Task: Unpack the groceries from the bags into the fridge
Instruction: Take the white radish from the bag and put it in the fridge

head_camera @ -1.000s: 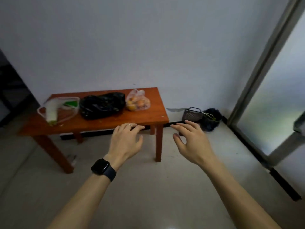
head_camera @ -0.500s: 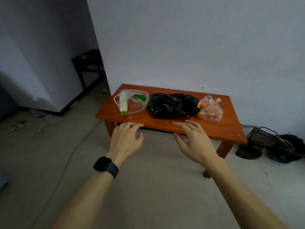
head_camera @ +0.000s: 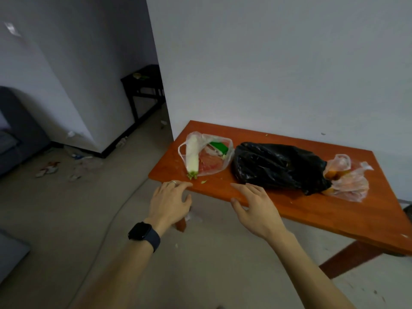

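Three bags lie on a low orange-brown table (head_camera: 278, 206). At its left end a clear bag (head_camera: 206, 156) holds a white radish, a green packet and something pink. A crumpled black bag (head_camera: 276, 167) fills the middle. To its right sits a clear bag of orange fruit (head_camera: 347, 180). My left hand (head_camera: 170, 202), with a ring and a dark watch on the wrist, hovers with relaxed fingers near the table's front left corner. Just in front of the black bag my right hand (head_camera: 256, 206) hangs over the front edge, fingers spread, holding nothing. No fridge is in view.
A white wall rises behind the table. Left of it a passage leads to a dark side table (head_camera: 142, 85). Scraps of litter (head_camera: 48, 171) and a cable (head_camera: 124, 201) lie on the grey floor. A grey sofa (head_camera: 15, 134) stands at the far left.
The view has swung left and closer to the table, so the bags now sit right of centre and larger. Both hands stay held out in front, fingers relaxed, holding nothing.
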Motion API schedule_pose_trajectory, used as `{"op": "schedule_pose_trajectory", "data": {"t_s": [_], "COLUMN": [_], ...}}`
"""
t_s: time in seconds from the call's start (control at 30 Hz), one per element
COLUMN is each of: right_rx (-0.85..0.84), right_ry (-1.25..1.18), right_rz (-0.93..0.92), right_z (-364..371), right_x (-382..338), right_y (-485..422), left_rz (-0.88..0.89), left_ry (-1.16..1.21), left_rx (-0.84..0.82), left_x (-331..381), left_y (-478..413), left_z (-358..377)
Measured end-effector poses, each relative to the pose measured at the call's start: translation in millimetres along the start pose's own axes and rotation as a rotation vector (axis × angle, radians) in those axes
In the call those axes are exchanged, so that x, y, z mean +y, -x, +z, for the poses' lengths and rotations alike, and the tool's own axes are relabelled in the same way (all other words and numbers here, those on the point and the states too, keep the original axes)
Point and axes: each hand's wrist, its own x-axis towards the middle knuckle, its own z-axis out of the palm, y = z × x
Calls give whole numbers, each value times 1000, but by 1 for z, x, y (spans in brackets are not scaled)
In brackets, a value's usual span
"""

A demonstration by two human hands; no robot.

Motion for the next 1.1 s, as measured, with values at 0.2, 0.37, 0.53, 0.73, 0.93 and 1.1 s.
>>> {"op": "schedule_pose_trajectory", "data": {"t_s": [0.2,0.37,0.53,0.73,0.93,1.1], "right_rx": [-137,-250,-346,-452,-449,-492], "right_ry": [-41,-44,-42,-218,-334,-382], "right_rz": [47,107,189,437,658,752], "right_z": [46,88,137,200,254,286], "right_x": [7,8,8,4,9,13], "right_y": [-89,-159,-228,-303,-363,-387], "left_rz": [-55,-27,56,232,497,557], "left_ry": [24,-23,-87,-112,-238,-249], "left_rx": [-106,-161,-249,-331,-398,-472], "left_x": [-40,-75,-112,-131,-125,-139], "left_y": [-84,-156,-244,-355,-435,-467], "left_z": [20,40,73,111,157,182]}}
